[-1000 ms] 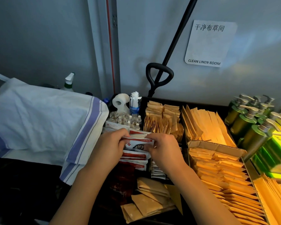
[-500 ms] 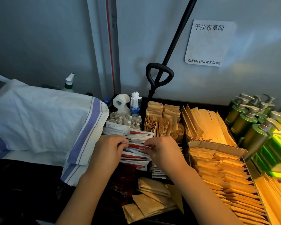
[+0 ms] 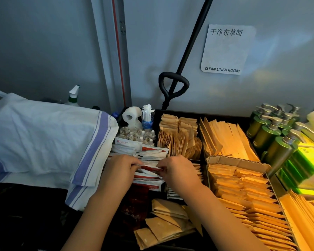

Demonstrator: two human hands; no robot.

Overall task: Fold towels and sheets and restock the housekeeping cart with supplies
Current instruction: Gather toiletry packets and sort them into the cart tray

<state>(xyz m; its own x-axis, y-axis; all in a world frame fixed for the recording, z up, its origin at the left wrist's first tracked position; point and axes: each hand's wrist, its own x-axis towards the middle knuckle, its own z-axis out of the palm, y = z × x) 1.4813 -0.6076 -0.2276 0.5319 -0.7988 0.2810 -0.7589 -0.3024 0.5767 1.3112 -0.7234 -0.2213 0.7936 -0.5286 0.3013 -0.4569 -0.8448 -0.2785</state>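
- Sachets [image 3: 149, 161] of red and white stand in a row in the cart tray [image 3: 203, 115], just left of the brown packets [image 3: 179, 142].
- Head view: your left hand [image 3: 119, 171] and right hand [image 3: 178, 171] pinch one sachet by its two ends (its long axis runs left to right).
- Both hands are equally near, so you can press it down between its neighbours.

place: hotel housekeeping linen room | proof: wall sign [image 3: 228, 49] reading "CLEAN LINEN ROOM" with Chinese characters above | cart tray [image 3: 203, 115] split into compartments of kraft-paper amenity packets [image 3: 239, 185] | green pump bottles [image 3: 272, 134] in rows | striped folded linen [image 3: 43, 136] | toilet roll [image 3: 131, 115] | spray bottle [image 3: 73, 96]
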